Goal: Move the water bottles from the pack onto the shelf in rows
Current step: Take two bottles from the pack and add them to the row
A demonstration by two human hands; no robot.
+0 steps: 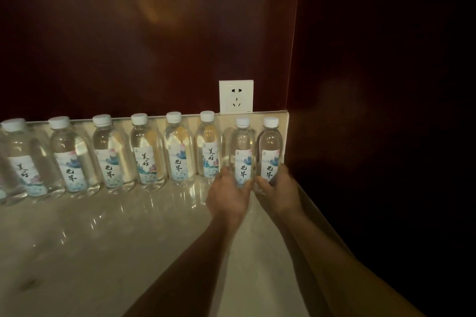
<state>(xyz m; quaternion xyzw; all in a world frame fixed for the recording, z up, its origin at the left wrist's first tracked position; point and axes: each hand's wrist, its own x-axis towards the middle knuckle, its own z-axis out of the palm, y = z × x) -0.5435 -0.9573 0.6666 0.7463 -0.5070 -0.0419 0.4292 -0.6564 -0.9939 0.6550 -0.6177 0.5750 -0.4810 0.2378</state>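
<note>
two bottles are being set at the right end of the row on the shelf [128, 226]: left hand [228, 195] wraps one bottle [242, 152], right hand [279, 185] wraps the corner bottle [270, 149]. next comes letting go cleanly without nudging the neighbouring bottle [209, 144], then fetching more from the pack, which is out of view.

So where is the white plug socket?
In the head view, the white socket is on the dark wall right of centre, just above the shelf's back edge, behind the bottle in the left hand.

We see a white wall socket [236, 96] at centre frame; dark red-brown wall panelling [128, 33] fills the upper frame.
</note>
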